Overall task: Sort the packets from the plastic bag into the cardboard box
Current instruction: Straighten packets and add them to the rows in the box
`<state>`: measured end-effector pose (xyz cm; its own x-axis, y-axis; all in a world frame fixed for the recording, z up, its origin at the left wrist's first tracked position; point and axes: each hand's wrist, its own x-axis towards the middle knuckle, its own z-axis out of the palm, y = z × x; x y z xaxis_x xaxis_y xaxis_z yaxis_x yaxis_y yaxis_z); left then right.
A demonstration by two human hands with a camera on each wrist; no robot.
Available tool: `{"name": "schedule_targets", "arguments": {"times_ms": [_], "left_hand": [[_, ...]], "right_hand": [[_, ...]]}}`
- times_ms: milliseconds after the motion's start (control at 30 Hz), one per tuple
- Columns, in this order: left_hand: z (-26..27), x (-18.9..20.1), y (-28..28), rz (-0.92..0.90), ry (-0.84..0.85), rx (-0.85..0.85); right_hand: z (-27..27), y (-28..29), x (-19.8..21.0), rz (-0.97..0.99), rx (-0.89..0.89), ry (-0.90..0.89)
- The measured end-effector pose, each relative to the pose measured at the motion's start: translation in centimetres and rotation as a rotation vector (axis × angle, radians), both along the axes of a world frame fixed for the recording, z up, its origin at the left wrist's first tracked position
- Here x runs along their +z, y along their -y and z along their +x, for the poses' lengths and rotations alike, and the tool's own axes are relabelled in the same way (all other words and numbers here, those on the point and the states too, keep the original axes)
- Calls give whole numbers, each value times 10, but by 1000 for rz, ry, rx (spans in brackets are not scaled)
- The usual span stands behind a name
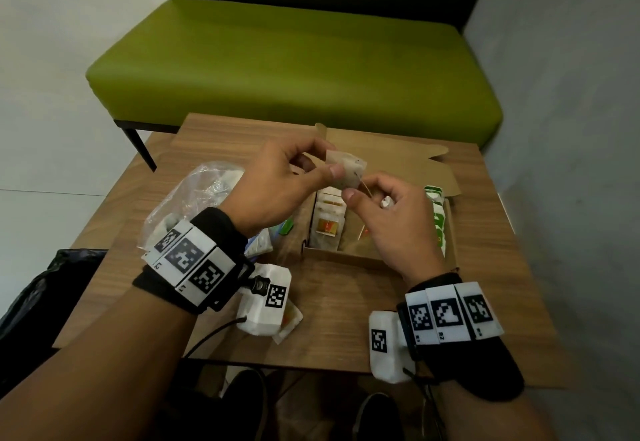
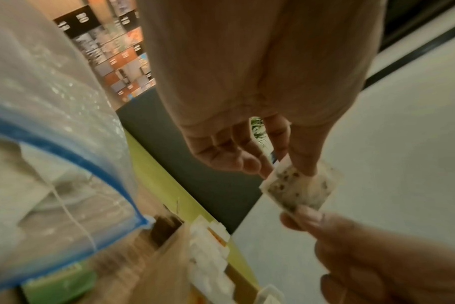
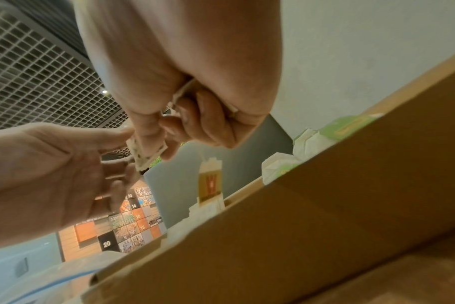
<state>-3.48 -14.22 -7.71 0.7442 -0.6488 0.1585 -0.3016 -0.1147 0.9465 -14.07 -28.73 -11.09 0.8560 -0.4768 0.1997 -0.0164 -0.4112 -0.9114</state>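
Head view: left hand (image 1: 277, 184) and right hand (image 1: 384, 219) each pinch one speckled tea bag (image 1: 348, 172), held above the open cardboard box (image 1: 346, 258) on the table (image 1: 329, 309). The box holds a left row of white packets (image 1: 327, 219) and a right row of green packets (image 1: 437, 219); exact counts cannot be told. The clear plastic bag (image 1: 194, 195) lies to the left.

Left wrist view: thumb and forefinger clamp the bag's upper edge.

Right wrist view: curled fingers grip its lower edge.
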Motion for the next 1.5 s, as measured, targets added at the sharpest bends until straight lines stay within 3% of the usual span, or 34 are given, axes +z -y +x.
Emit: {"name": "schedule_targets", "arguments": {"times_ms": [233,367,633,800,967,1233,1400,1500], "left_hand": [[-3,0,2,-20,-54,-18],[-3,0,1,42,24,-23],[-5,-5,2,109,90,-32],[-3,-5,3,59,25,10],[-3,-3,1,132,139,41],[-2,-4,1,129,87,-9],[6,-10,1,105,89,187],[6,-8,-1,72,24,192]], "right_hand": [[0,4,-2,-5,-42,46],[0,6,-2,-48,-31,-11],[-3,5,4,-56,-47,73],[-1,0,2,-152,-47,80],[-3,2,4,-154,-54,86],[0,1,0,-59,-42,55],[-2,0,-3,-21,-33,2],[-1,-3,-3,-35,34,-47]]}}
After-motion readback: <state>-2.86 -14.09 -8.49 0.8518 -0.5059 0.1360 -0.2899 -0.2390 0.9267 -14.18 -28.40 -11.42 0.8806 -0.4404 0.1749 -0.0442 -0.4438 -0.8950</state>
